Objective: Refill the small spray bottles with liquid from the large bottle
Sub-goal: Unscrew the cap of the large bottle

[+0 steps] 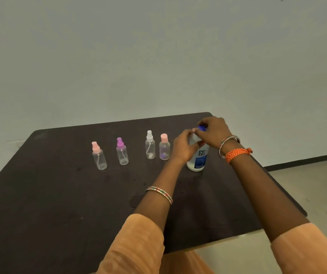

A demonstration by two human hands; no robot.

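Observation:
A large white bottle (198, 159) with a blue label stands upright at the right of the dark table (59, 194). My left hand (184, 147) grips its upper body. My right hand (214, 131) curls over its blue cap (201, 127), most of which is hidden. Left of it stand several small clear bottles in a row: one with a pink spray top (98, 156), one with a purple spray top (122, 152), one with a white spray top (150, 145), and one with a flat pink cap (164, 147).
The table's far edge meets a pale wall. Its right edge (277, 184) drops to a light floor. Bangles sit on both wrists, and an orange thread band on the right wrist.

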